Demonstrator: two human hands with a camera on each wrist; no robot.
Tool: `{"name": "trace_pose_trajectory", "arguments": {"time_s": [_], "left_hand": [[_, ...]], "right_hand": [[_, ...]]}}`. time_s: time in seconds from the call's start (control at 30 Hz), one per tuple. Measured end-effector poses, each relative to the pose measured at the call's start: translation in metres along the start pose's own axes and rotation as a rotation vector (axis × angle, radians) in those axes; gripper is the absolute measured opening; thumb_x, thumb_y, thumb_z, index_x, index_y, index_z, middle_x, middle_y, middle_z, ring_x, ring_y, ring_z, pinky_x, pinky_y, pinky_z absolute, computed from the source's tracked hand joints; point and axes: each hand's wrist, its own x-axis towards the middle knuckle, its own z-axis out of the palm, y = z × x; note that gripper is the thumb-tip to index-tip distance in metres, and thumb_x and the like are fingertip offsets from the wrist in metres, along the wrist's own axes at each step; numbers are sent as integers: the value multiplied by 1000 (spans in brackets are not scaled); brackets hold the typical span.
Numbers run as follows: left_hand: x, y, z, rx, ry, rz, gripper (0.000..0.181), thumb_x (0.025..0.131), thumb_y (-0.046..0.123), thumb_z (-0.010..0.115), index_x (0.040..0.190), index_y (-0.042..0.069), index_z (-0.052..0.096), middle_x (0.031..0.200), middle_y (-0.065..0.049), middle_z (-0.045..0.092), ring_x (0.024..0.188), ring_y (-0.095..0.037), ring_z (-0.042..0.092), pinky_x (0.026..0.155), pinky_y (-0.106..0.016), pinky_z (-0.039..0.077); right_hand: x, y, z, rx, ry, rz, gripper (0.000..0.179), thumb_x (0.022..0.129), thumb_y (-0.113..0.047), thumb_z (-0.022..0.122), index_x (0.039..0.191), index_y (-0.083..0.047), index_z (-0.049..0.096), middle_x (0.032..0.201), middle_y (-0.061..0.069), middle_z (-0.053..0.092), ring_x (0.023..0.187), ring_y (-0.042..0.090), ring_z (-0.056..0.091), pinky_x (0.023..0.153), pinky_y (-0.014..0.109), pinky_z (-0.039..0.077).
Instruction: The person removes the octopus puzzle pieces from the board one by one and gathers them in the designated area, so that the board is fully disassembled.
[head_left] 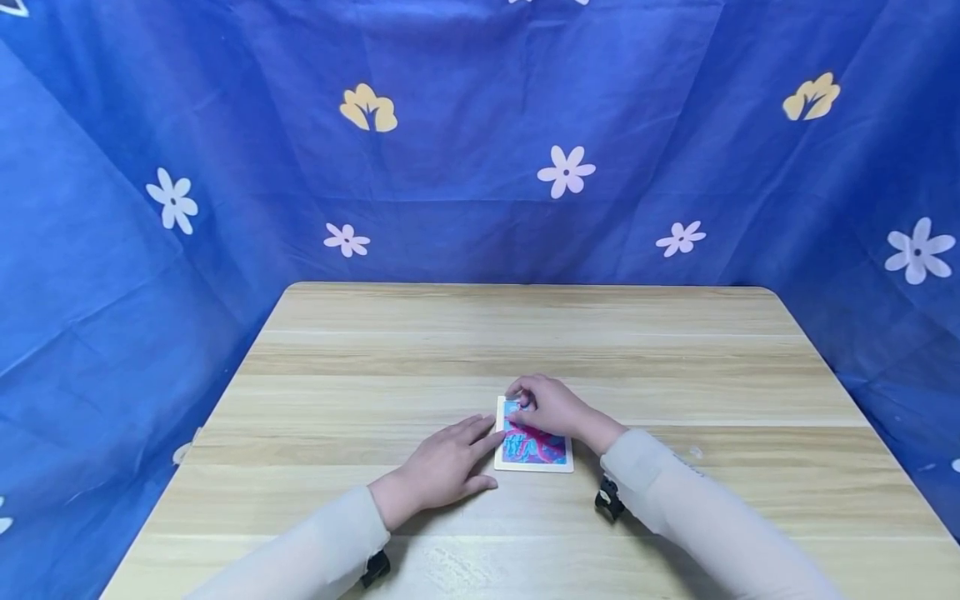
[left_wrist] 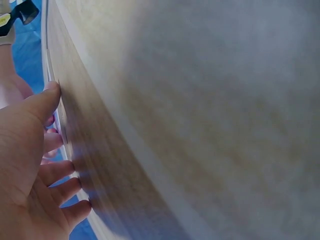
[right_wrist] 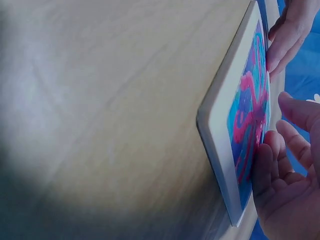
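Note:
A small square picture board (head_left: 536,467), cream-rimmed with a blue, pink and purple picture, lies flat on the wooden table. My left hand (head_left: 446,467) rests at its left side, fingers spread. The forefinger tip reaches onto the board's left rim. Over the board's upper part is my right hand (head_left: 558,408), its fingers bent down onto the picture. In the right wrist view the thumb (right_wrist: 297,110) and forefinger stand apart, and I see nothing held between them. The board (right_wrist: 247,110) shows a thick rim there. The left wrist view shows the left hand (left_wrist: 25,150) against the tabletop.
The pale wood-grain table (head_left: 360,358) has rounded far corners. A blue cloth (head_left: 465,167) with white and yellow flowers hangs behind it and along both sides. Black straps (head_left: 609,500) show beneath the sleeves. A small pale object (head_left: 183,450) is at the table's left edge.

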Motion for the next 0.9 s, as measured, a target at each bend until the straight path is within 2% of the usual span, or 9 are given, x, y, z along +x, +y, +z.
{"name": "trace_pose_trajectory", "arguments": {"time_s": [0.23,0.5,0.9], "left_hand": [[0,0,-1,6,-33,-18,65,89,49,60,139,9,50,141,-20,44,128,-36,42,104,-44,37],[0,-1,0,6,-12,-5,65,89,49,61,138,8,51,140,-20,45,127,-35,44,103,-43,39],[0,-1,1,9,-23,-15,65,89,51,59,139,9,50,141,-19,45,128,-34,43,104,-43,38]], "right_hand": [[0,-1,0,-15,-17,16,26,83,-20,75,106,-13,66,82,-3,55,76,11,49,70,29,43],[0,-5,0,-45,-29,9,27,82,-20,75,107,-12,66,84,-2,55,78,12,49,71,31,44],[2,-6,3,-100,-61,82,28,83,-22,75,108,-16,64,92,-2,53,84,14,51,79,36,45]]}}
